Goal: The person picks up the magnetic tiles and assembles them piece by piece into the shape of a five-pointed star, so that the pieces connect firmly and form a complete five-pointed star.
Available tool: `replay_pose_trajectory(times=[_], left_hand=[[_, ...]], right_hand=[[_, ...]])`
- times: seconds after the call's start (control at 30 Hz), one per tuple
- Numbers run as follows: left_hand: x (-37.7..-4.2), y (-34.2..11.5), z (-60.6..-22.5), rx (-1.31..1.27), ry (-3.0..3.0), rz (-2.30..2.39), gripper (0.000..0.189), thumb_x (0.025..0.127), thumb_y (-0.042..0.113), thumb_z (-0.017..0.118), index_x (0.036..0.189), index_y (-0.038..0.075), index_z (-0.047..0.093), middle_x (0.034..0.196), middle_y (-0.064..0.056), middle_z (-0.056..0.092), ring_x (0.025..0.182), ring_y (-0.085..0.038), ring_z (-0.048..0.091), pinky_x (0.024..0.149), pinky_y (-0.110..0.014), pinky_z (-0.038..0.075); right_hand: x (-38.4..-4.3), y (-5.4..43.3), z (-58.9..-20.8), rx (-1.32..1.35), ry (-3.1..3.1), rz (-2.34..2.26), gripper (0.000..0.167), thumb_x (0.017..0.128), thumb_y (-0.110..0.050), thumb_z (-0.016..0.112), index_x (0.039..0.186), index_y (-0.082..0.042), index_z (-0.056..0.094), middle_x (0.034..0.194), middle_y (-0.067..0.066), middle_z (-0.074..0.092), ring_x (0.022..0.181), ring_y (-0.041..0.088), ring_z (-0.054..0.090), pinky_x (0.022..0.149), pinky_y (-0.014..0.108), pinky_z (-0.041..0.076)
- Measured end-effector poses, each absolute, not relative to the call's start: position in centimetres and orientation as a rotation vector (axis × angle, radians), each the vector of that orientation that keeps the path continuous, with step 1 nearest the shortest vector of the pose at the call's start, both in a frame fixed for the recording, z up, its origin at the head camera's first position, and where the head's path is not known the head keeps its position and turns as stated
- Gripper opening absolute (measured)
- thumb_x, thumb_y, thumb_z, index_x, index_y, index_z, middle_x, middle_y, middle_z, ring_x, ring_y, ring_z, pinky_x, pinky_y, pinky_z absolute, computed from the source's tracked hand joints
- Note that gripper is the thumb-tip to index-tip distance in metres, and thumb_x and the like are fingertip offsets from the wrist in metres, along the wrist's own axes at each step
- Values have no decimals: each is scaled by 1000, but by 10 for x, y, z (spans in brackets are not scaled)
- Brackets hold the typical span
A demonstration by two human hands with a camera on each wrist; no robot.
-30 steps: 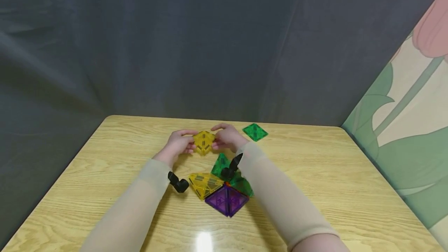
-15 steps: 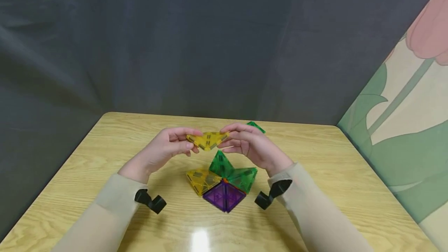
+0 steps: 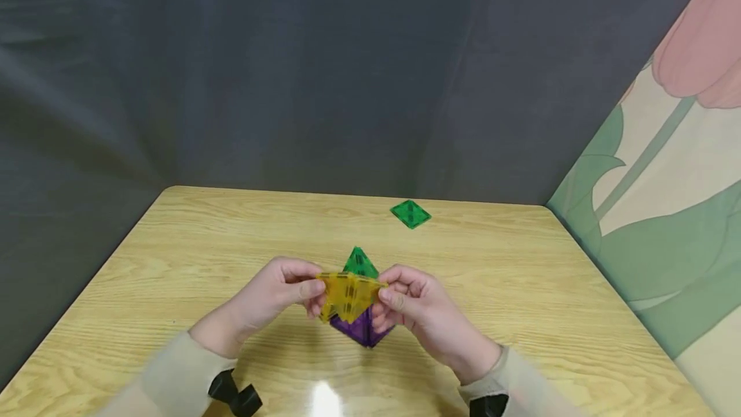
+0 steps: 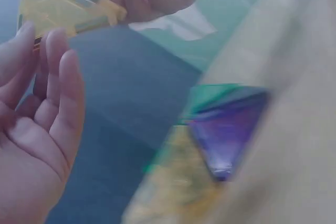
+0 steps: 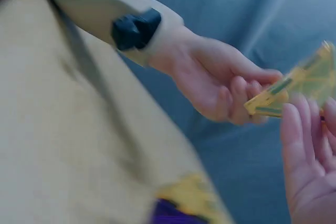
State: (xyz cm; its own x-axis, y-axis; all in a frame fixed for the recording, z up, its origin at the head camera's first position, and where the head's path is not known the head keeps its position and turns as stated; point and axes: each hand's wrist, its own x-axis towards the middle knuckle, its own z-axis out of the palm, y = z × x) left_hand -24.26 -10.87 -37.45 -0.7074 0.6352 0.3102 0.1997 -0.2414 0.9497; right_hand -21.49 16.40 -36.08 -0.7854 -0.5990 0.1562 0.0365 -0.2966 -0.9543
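Note:
Two joined yellow triangular magnetic tiles [image 3: 350, 293], see-through and folded along their shared edge, are held up between both hands. My left hand [image 3: 263, 298] pinches their left corner between thumb and fingers, and my right hand [image 3: 431, 314] pinches the right corner. Below and behind them, in the head view, sits a cluster of magnetic tiles: a green peak [image 3: 358, 260] shows above the held piece and purple triangles [image 3: 357, 328] below it. Seen from the left wrist, the cluster's yellow tiles [image 4: 181, 182] lie beside a purple one; the held piece hides most of them in the head view.
Farther back on the wooden table [image 3: 231, 224] lies a green diamond of joined tiles [image 3: 410, 214]. A dark curtain [image 3: 347, 82] hangs behind the table, and a flower-patterned cloth [image 3: 666, 211] covers the right side.
Both hands have lifted the yellow tiles from the back of the table and drawn them nearer, over the cluster. The green diamond shows fully again.

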Motion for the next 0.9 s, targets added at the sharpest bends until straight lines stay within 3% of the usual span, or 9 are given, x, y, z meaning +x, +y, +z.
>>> replay_pose_trajectory(times=[0.2,0.43,0.9], left_hand=[[-223,-97,-411,722,1592,1958,22,103,15,53,90,4,66,80,-5,67,66,-11,64,60,-23,56],[-209,-95,-435,367,1408,1914,24,103,24,52,94,5,63,79,-3,66,62,-8,61,55,-19,53],[-210,-86,-440,151,1476,1874,33,102,31,53,94,0,62,74,-4,65,56,-7,60,48,-20,52]], right_hand=[[-188,161,-392,-396,1418,-2123,11,103,-10,51,99,-5,61,87,5,67,75,12,67,73,27,59],[-172,157,-418,-214,1220,-2065,20,105,-12,46,98,-3,62,90,5,69,78,10,68,77,24,57],[-179,154,-431,-92,1214,-2073,23,105,-14,46,100,3,62,88,7,69,77,11,69,75,24,58]])
